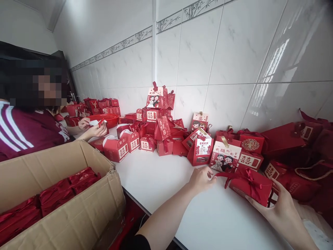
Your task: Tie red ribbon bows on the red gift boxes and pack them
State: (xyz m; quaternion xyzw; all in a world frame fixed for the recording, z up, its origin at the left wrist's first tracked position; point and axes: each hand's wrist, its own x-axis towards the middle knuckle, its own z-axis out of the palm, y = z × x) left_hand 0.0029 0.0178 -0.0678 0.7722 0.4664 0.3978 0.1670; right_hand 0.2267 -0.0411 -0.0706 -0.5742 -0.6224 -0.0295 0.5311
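My right hand (279, 205) grips the near end of a small red gift box (249, 187) with a red ribbon bow, held just above the white table (166, 180). My left hand (201, 178) is closed in a pinch on the loose end of that box's ribbon (221, 174), pulling it out to the left. Directly behind the box stand illustrated red-and-white gift boxes (225, 156).
A heap of red gift boxes (158, 128) lines the tiled wall. Red bags (299, 146) pile at the right. An open cardboard carton (78, 215) of flat red packs sits at the left. A person in a maroon top (28, 130) handles a box beside a red basket (106, 119).
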